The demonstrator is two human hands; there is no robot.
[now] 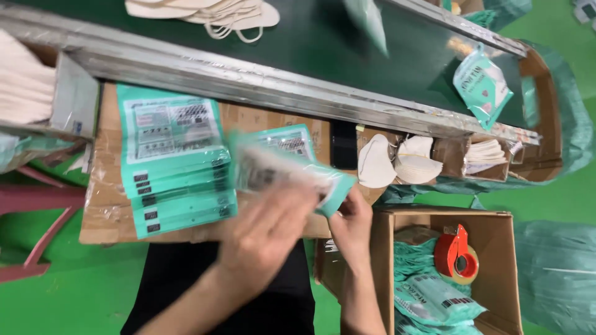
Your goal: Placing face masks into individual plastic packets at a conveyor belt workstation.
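Both hands, the left hand (264,232) and the right hand (352,224), are grasping a blurred teal packet (282,170) above the cardboard tabletop (102,211). It is hovering just beside a stack of teal packets (174,164), near a box (503,248) holding a red tape dispenser (455,254).

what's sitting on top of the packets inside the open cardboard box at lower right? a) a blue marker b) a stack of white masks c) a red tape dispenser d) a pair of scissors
c: a red tape dispenser rests on the teal packets inside the open cardboard box at lower right.
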